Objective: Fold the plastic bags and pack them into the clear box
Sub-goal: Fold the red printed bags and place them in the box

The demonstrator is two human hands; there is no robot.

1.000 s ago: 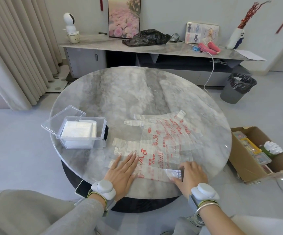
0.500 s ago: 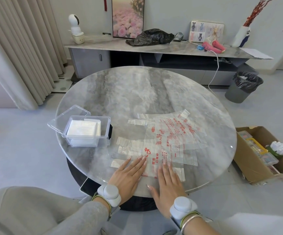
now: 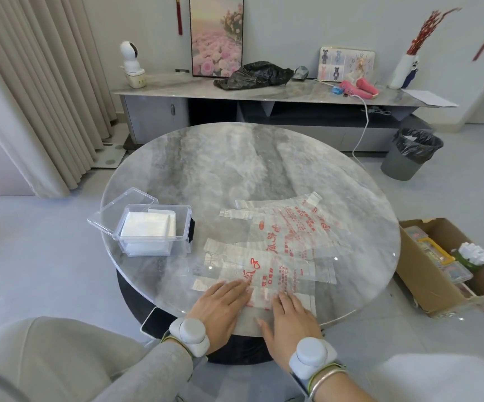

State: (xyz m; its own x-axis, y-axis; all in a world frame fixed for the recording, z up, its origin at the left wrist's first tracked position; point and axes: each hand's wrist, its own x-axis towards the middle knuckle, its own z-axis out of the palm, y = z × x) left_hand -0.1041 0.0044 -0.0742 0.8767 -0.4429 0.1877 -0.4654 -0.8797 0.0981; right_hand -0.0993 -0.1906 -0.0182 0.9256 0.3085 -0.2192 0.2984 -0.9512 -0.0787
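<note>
Round table [image 3: 235, 169] bears bags [image 3: 287, 245], part-hidden under left hand [image 3: 220, 306] and right hand [image 3: 291, 317].

We're in a home living room here: beige pleated curtains [image 3: 32, 97], a framed pink flower picture [image 3: 216, 36] and a low grey marble-topped sideboard [image 3: 153, 117].

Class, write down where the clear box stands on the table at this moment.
In the head view, the clear box stands at the left side of the round table, lid open to its left, the spread plastic bags to its right.
</note>
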